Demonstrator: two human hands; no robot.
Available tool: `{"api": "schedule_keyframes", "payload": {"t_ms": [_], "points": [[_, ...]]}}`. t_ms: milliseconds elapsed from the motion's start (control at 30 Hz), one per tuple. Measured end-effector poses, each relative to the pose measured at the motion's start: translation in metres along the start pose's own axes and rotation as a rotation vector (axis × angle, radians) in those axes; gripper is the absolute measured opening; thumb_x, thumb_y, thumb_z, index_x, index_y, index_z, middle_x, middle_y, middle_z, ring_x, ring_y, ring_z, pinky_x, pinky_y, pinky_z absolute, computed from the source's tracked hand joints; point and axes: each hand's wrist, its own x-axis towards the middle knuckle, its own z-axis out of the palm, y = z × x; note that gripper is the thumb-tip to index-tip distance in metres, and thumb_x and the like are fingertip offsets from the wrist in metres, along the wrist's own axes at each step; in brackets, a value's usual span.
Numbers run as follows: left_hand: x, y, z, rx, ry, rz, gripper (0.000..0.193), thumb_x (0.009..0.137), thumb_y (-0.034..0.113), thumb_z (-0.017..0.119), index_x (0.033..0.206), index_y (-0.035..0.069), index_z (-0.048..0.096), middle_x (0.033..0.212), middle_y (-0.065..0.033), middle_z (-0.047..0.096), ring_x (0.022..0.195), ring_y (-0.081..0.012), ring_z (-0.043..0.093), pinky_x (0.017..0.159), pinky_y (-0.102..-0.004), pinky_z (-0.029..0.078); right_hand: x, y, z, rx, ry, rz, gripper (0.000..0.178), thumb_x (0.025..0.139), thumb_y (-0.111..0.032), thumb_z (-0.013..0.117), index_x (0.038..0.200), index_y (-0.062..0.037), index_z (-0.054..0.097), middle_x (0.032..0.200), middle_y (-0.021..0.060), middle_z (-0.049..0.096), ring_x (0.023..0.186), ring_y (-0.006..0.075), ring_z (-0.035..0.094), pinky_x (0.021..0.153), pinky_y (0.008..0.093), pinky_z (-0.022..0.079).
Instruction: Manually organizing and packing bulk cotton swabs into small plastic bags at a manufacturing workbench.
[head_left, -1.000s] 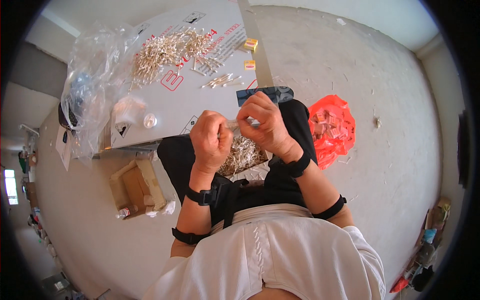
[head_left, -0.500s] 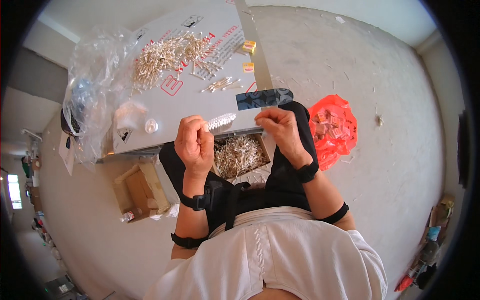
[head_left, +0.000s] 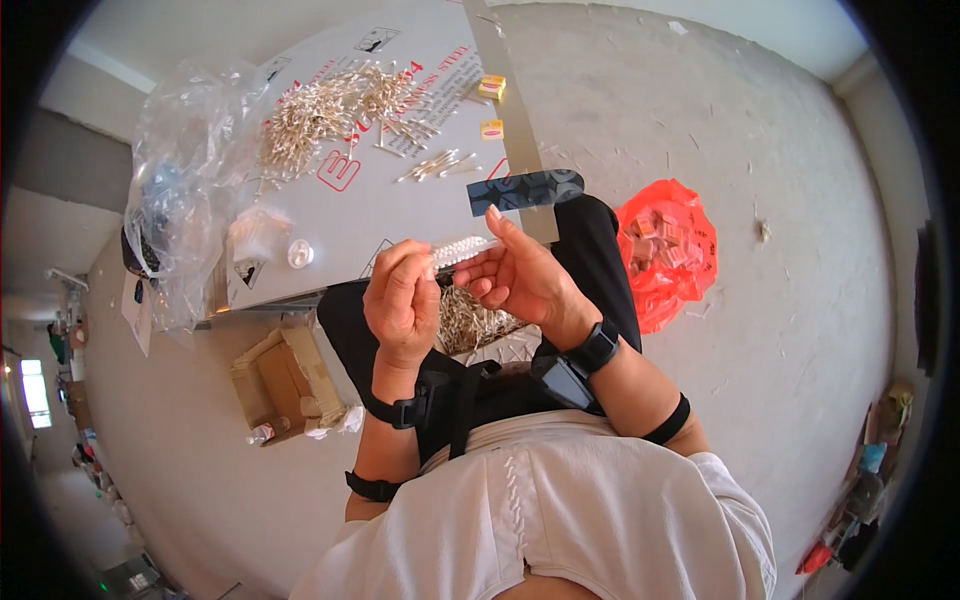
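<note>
My left hand [head_left: 405, 300] pinches the left end of a small bundle of cotton swabs [head_left: 460, 250], whose white tips form tight rows. A clear wrapper seems to extend past the bundle's right end. Palm up, my right hand [head_left: 530, 280] is at that end, thumb raised and fingers loosely curled just below the bundle. The thumb and fingers stand apart, though the clear end reaches between them. Under both hands, a cardboard box of loose cotton swabs [head_left: 475, 320] sits between my knees, partly covered by the hands.
On the metal-sheet table [head_left: 340, 225] lie a swab heap [head_left: 320, 120], a few loose swabs [head_left: 437, 166], two small yellow boxes [head_left: 491, 129], a dark patterned strip [head_left: 525, 190] and a clear plastic bag [head_left: 190, 160]. A red bag [head_left: 668, 255] of small packs and an open carton [head_left: 285, 385] flank my legs.
My right hand has turned palm up and moved left to the bundle's right end. My left hand has moved slightly right and down, still pinching the bundle.
</note>
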Motion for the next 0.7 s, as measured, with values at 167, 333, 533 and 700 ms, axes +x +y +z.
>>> {"api": "schedule_keyframes", "payload": {"t_ms": [167, 333, 533, 700], "points": [[-0.001, -0.001, -0.001, 0.094, -0.068, 0.194, 0.025, 0.081, -0.008, 0.062, 0.104, 0.002, 0.063, 0.104, -0.0142, 0.064, 0.080, -0.0261, 0.063, 0.068, -0.0309, 0.053, -0.001, 0.000, -0.001, -0.025, -0.018, -0.118, 0.036, 0.096, -0.033, 0.061, 0.103, 0.0019, 0.066, 0.084, 0.0144, 0.068, 0.061, 0.0137, 0.057, 0.047, 0.0178, 0.041], [-0.009, 0.002, -0.005, -0.024, -0.103, 0.053, 0.027, 0.081, 0.001, 0.066, 0.107, -0.001, 0.061, 0.106, -0.0147, 0.063, 0.088, -0.0256, 0.063, 0.077, -0.0333, 0.052, -0.006, 0.000, -0.003, -0.205, 0.059, -0.264, 0.024, 0.093, -0.020, 0.064, 0.102, 0.0012, 0.069, 0.085, 0.0071, 0.069, 0.062, 0.0110, 0.058, 0.049, 0.0198, 0.044], [0.002, 0.003, 0.005, -0.700, -0.057, -0.666, 0.048, 0.083, 0.019, 0.078, 0.122, -0.004, 0.059, 0.119, -0.0097, 0.061, 0.104, -0.0153, 0.058, 0.087, -0.0303, 0.048, -0.013, 0.010, -0.002, -0.695, 0.057, -0.532, 0.019, 0.095, -0.016, 0.064, 0.104, -0.0009, 0.071, 0.085, 0.0005, 0.067, 0.069, 0.0044, 0.057, 0.060, 0.0192, 0.046], [0.013, 0.016, 0.003, -0.677, -0.180, -0.651, 0.031, 0.080, 0.006, 0.079, 0.109, 0.001, 0.069, 0.109, -0.0064, 0.067, 0.097, -0.0132, 0.062, 0.085, -0.0256, 0.050, -0.012, 0.020, -0.007, -0.736, -0.100, -0.738, 0.023, 0.092, -0.010, 0.069, 0.113, -0.0008, 0.067, 0.101, 0.0011, 0.065, 0.088, 0.0074, 0.057, 0.077, 0.0230, 0.048]]}}
